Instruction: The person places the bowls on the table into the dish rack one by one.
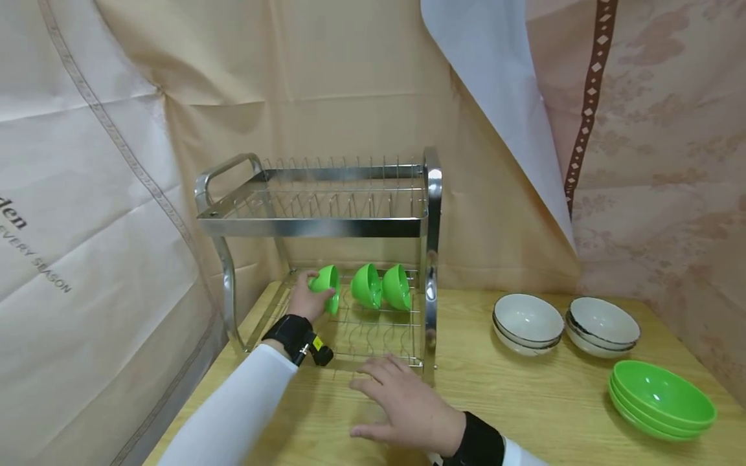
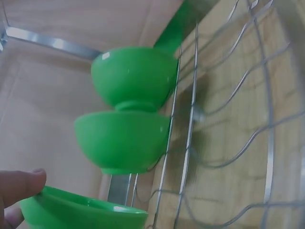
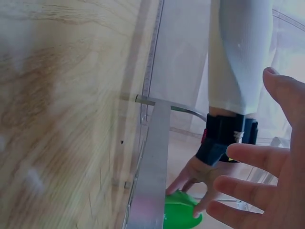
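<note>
Left arm: white sleeve (image 1: 239,401), snug, finely ribbed in the right wrist view. Cuff stops just short of black wristband (image 1: 285,331). Small black unit (image 1: 322,354) mounted there, yellow label (image 1: 317,343), silvery fitting (image 1: 304,350); red fleck (image 3: 205,135) at band edge. Left grip (image 1: 307,301) bare. Right arm: broad black band (image 1: 474,441), pale sleeve end (image 1: 521,454) behind. Right grip (image 1: 408,408) bare.

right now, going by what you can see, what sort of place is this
Probably a makeshift indoor workspace: a metal dish rack with green bowls on its lower tier stands on a wood-grained table, and creased sheeting hangs behind it.
</note>
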The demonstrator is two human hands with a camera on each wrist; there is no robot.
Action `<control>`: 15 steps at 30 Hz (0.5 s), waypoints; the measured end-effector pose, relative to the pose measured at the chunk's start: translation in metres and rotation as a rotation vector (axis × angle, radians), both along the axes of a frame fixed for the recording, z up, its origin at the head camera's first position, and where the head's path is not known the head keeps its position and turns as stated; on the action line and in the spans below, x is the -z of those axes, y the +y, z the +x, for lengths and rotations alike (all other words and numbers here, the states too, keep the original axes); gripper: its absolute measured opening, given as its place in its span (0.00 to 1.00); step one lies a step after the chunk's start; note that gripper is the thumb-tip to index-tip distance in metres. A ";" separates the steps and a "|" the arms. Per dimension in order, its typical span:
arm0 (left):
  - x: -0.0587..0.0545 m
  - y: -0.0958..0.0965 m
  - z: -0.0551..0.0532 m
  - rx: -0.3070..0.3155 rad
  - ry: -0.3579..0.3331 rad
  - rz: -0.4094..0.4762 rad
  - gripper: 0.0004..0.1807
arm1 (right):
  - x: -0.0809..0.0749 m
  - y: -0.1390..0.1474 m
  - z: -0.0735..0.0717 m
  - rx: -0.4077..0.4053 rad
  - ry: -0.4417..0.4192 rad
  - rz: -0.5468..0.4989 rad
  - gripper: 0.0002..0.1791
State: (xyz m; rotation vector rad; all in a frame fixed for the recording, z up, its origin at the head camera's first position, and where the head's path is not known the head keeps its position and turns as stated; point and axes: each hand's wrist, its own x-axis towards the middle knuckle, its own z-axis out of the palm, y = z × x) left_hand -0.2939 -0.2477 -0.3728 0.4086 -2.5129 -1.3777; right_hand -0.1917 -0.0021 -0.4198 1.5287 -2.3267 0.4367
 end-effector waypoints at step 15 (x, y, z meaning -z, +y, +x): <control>0.011 0.000 -0.037 -0.018 -0.071 -0.087 0.33 | -0.008 0.010 -0.002 -0.016 0.006 -0.013 0.35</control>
